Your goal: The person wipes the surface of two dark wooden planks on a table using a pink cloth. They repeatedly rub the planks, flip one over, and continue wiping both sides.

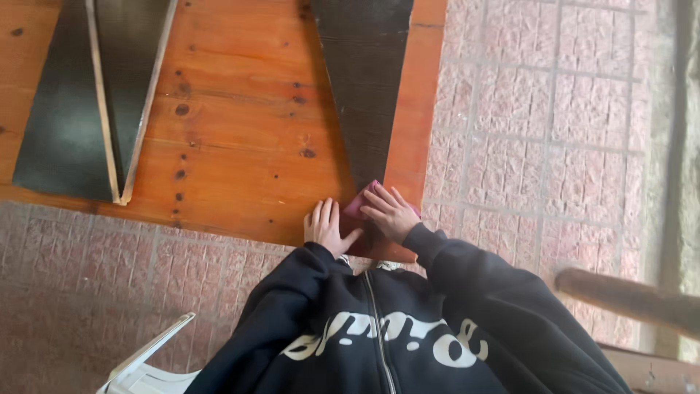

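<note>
Orange knotty pine worktop, pinkish brick-pattern tiled floor, white plastic chair at 7 o'clock, wooden rail at 4 o'clock, soft daylight
</note>
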